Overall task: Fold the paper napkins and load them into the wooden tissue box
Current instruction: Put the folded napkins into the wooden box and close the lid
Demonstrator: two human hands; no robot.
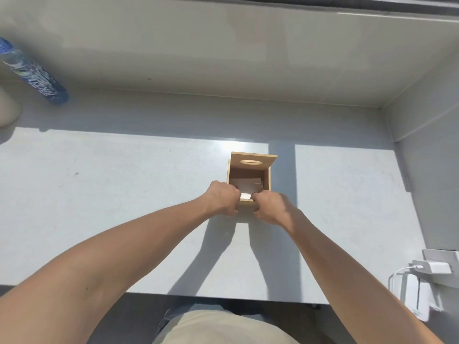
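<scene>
Both hands meet at the near rim of the box [248,170]: left hand [223,197] and right hand [269,206], fingers curled, pinch a white napkin [246,195] between them over the opening (lid [253,161] tilted up beyond).

White table [124,219] abuts a pale wall [223,45]. Direct sunlight across the table's near part; shadow band along its far edge. Blue-labelled bottle [34,75] at the table's far left corner. White charger [432,267] with cable off its near right edge.
</scene>
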